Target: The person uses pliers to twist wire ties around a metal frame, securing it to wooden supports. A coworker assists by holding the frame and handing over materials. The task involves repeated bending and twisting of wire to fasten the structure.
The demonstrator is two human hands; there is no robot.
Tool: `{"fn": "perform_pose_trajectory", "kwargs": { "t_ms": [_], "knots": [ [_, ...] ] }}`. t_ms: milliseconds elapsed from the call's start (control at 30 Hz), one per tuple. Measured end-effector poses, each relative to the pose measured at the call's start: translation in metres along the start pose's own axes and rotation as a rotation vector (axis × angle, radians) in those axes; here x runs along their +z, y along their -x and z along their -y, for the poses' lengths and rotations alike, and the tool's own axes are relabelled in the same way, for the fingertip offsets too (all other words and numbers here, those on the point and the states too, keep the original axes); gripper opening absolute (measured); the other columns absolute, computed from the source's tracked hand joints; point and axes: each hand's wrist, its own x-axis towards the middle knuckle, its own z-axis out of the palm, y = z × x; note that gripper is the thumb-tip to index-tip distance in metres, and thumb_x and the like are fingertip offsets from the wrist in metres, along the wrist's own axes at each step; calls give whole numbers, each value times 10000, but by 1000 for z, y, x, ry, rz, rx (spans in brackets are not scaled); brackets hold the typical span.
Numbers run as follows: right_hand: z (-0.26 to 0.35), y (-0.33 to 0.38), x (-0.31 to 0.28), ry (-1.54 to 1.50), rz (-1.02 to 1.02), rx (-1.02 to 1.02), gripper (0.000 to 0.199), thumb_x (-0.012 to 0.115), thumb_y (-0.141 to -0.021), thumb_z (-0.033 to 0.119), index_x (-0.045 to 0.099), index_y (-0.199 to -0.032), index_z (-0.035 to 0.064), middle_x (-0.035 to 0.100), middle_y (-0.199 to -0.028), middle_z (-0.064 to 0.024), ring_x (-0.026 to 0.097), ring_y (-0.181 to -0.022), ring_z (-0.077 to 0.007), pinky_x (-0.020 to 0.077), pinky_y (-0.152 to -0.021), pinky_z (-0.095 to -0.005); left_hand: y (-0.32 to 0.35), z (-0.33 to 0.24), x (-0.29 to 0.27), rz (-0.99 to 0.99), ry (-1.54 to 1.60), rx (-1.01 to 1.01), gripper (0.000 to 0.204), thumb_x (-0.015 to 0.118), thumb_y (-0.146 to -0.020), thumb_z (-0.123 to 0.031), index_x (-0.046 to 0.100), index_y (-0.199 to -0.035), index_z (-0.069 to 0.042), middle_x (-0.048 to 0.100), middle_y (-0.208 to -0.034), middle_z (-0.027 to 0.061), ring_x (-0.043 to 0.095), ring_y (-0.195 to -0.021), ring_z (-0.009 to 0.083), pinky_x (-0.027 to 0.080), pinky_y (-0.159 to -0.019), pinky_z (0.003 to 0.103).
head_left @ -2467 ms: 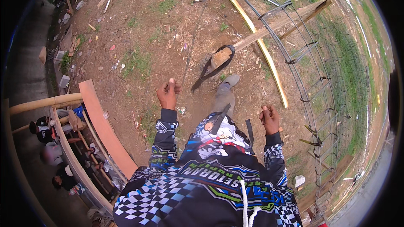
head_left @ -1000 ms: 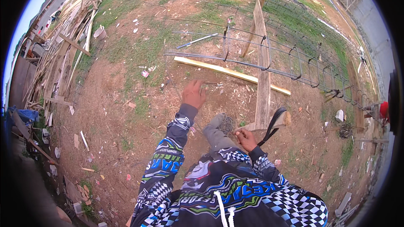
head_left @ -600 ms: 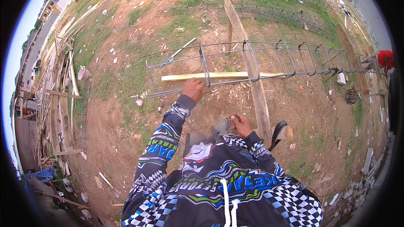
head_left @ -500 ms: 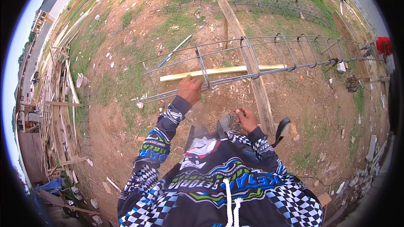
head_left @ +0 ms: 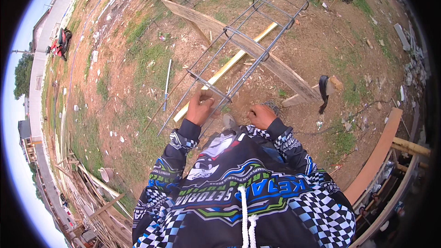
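A long steel rebar cage (head_left: 246,36) with square stirrups runs from near my left hand toward the far right, propped on a slanted wooden plank (head_left: 275,66). At its near end, my left hand (head_left: 200,109) has its fingers curled against the lower long bar, just below the nearest stirrup (head_left: 206,84). My right hand (head_left: 262,116) is closed in front of my body, apart from the cage; whatever its fingers may hold is hidden. Just beyond it, a small tangle of thin wire (head_left: 272,106) lies on the ground. A pale wooden batten (head_left: 232,65) passes beneath the cage.
A thin white-and-blue rod (head_left: 167,85) lies on the grass left of the cage. Black strips (head_left: 324,94) hang at the plank's near end. Stacked timber (head_left: 98,197) and a bucket (head_left: 106,174) stand at the lower left; a timber-edged pit (head_left: 381,202) is at the lower right.
My view has turned to the right, so the cage now slants upward to the right. My left hand stays by the nearest stirrup; my right hand has moved slightly up and left in view.
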Motion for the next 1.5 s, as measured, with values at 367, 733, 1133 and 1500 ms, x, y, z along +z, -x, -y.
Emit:
{"fn": "perform_pose_trajectory", "kwargs": {
  "t_ms": [367,733,1133,1500],
  "knots": [
    [41,11,36,-329,-440,-103,205,561,-898,175,662,-941,1,592,-652,-151,545,-551,-207,411,-537,-335,-8,6,-9,219,178,11,293,621,-895,-111,564,-1120,67,656,-975,179,691,-646,266,556,-482,314],
    [48,19,43,-314,-466,-5,218,562,-897,183,656,-954,-5,636,-710,-190,608,-586,-255,451,-566,-368,1,18,2,149,-111,289,330,640,-925,-208,587,-1143,35,671,-991,147,667,-598,182,479,-422,266],
    [34,11,48,-535,-445,-65,204,544,-940,163,654,-996,1,519,-645,-11,443,-587,-80,354,-541,-276,-17,0,-1,226,68,-122,461,620,-932,-378,645,-1028,71,678,-860,152,624,-531,182,464,-407,263],
    [23,2,51,-864,-186,-47,202,536,-957,188,624,-1056,35,542,-693,-8,486,-631,-76,381,-555,-254,-17,-4,14,123,-131,-60,408,664,-905,-375,698,-788,14,577,-545,39,487,-406,85,338,-347,231]
  ]
}}
